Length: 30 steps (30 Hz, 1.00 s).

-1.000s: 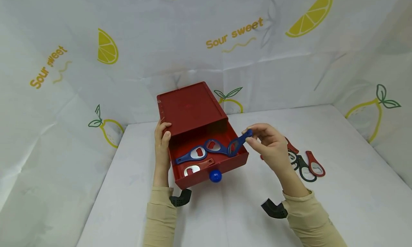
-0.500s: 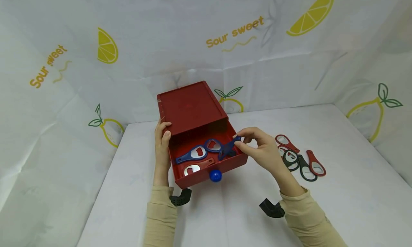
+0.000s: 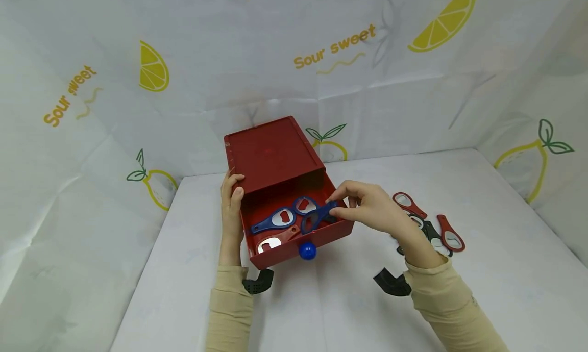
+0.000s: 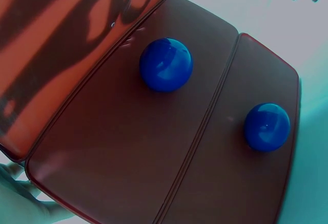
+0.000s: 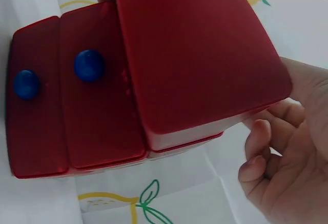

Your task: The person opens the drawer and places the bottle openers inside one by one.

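A red drawer cabinet [image 3: 273, 150] stands on the table, its top drawer [image 3: 328, 234] pulled out. My left hand [image 3: 229, 201] grips the cabinet's left side by the front corner. With thumb and fingertips, my right hand [image 3: 372, 206] pinches the handle end of a blue bottle opener [image 3: 310, 220], its ring end low in the drawer. Under it lie another blue opener [image 3: 305, 204] and a dark piece [image 3: 329, 219], mostly covered. Also inside are a blue opener [image 3: 262, 226] at left and a red opener [image 3: 287, 234] in front. The right wrist view hides the held opener behind the drawer front.
On the table at right lies a pile of red and black bottle openers [image 3: 452, 239], partly behind my right forearm. A blue knob [image 3: 308, 250] sticks out from the open drawer. Two closed drawers [image 4: 128, 131] with blue knobs sit below. A printed cloth backdrop [image 3: 275, 86] rises behind.
My right hand has moved left and slightly down, carrying the blue opener from the drawer's right edge further inside. The red opener has shifted a little left. My left hand stays in place.
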### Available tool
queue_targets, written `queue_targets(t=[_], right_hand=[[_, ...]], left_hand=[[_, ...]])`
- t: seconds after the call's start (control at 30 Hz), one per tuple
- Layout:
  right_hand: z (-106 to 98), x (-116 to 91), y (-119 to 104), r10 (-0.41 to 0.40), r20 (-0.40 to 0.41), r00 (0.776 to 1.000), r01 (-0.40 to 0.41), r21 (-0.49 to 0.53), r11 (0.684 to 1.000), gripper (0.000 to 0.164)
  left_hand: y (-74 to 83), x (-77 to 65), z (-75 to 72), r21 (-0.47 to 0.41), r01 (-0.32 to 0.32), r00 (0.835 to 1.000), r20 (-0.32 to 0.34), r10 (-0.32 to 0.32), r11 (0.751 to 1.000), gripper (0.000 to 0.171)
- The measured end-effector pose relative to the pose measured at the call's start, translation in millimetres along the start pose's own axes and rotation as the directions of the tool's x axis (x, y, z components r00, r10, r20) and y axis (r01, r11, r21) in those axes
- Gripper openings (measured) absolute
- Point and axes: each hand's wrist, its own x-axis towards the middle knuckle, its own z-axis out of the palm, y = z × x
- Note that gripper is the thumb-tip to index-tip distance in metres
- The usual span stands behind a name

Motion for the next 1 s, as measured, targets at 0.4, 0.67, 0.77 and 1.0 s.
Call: queue_targets(t=[0.4, 0.67, 0.77, 1.0], right_hand=[[-5, 13, -14, 0.0, 0.143, 0.99, 0.029, -0.199, 0.98, 0.016], [-5, 17, -13, -0.008, 0.194, 0.981, 0.049, -0.208, 0.977, 0.021], [-6, 18, -13, -0.002, 0.223, 0.975, 0.053, -0.224, 0.973, 0.028], [-7, 17, -13, 0.013, 0.245, 0.969, 0.042, -0.216, 0.976, 0.035]], left_hand=[[-0.4, -3.4, -1.0, 0.006, 0.013, 1.0, -0.001, -0.013, 1.0, 0.03], [-5.9, -1.3, -1.9, -0.005, -0.025, 1.0, -0.01, 0.024, 1.0, 0.028], [-5.3, -1.0, -1.2, -0.007, -0.023, 1.0, -0.003, 0.023, 1.0, 0.027], [-3.7, -0.5, -0.5, -0.01, -0.015, 1.0, 0.008, 0.015, 1.0, 0.029]])
